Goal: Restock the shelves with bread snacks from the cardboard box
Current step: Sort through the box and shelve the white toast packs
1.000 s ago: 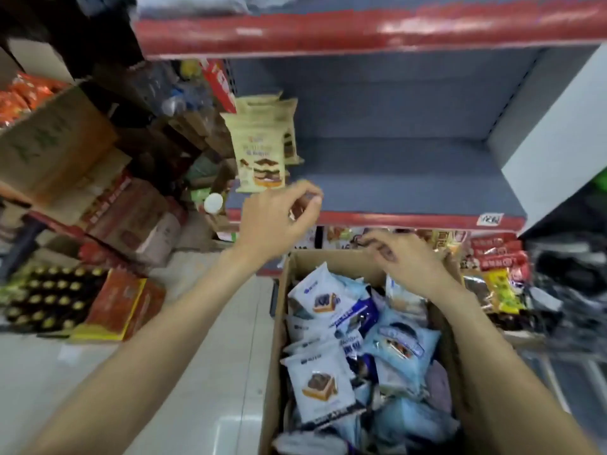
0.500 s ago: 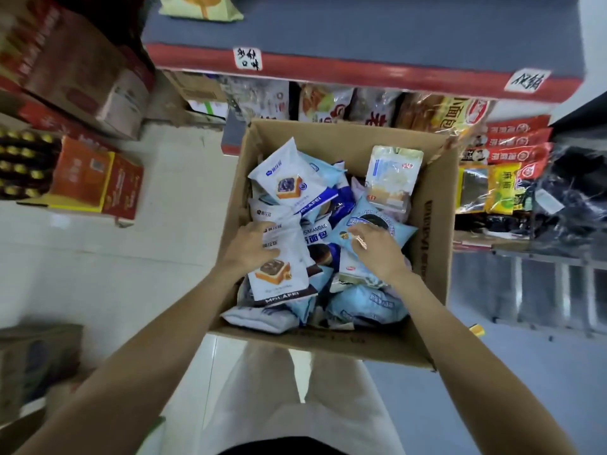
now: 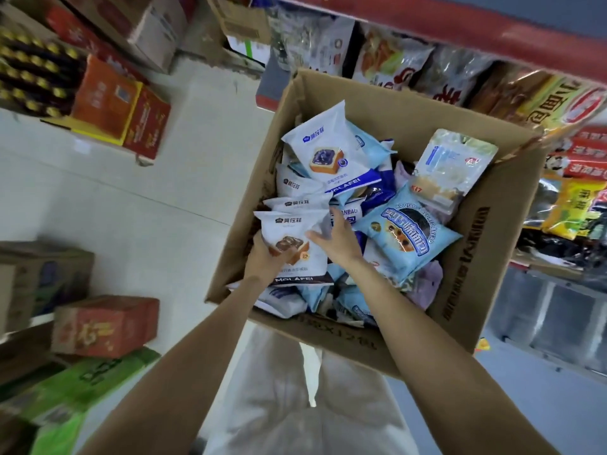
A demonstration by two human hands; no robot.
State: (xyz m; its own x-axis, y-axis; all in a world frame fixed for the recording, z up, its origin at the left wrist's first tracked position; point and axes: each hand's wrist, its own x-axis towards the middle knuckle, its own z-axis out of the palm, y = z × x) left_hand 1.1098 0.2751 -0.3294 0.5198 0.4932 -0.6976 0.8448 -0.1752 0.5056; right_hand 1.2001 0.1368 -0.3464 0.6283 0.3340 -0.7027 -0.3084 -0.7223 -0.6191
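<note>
Pale floor tiles surround the cardboard box at frame centre, where the left hand grips a white bread packet and the right hand, fingers relaxed apart, should gather matching packets before lifting.

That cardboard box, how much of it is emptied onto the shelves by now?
Hardly any. The cardboard box is heaped with bread packets. In hand: the left hand grips a white chocolate-toast packet, and the right hand touches it. No restocked shelf space shows here, so nearly everything is left.
</note>
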